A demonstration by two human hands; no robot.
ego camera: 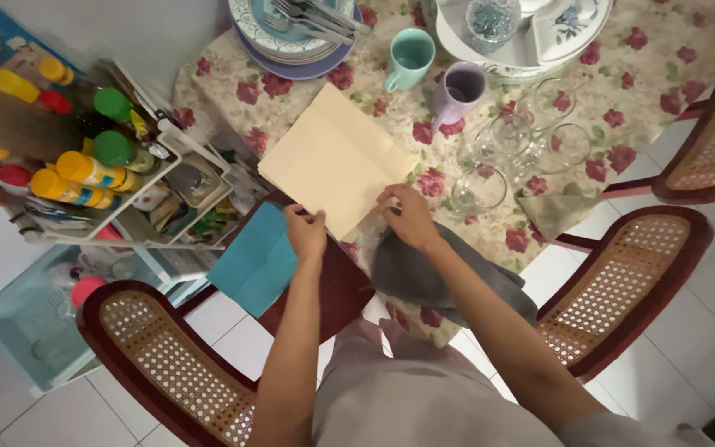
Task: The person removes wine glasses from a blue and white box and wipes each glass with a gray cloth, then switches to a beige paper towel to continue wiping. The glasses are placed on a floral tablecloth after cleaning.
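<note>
Both forearms reach up from the bottom of the view to the near edge of the table (539, 50), which wears a rose-print cloth. Left hand (306, 234) pinches the near left corner of a cream napkin (337, 157), fingers closed on the fabric edge; right hand (410, 217) pinches the near right corner of the same napkin, fingertips pressed down on it. Napkin lies just beyond the fingers, away from the body, set as a diamond with its long axis running from the near edge toward the table's middle; both hands are about equally close, each on its own corner. One cream napkin only. One teal napkin (256, 261) hangs off the near left edge, just beside the left hand. One grey cloth (444, 281) drapes over the near edge under the right wrist; one olive cloth (549, 213) lies toward the right edge. Further in: two mugs, a mint mug (409, 58) and a lilac mug (459, 91), about five clear glasses (511, 141) clustered right of the napkin, a stack of plates (287, 45) with cutlery at the far edge. Three cane chairs ring the table; nearest cane chair (171, 364) lower left.
</note>
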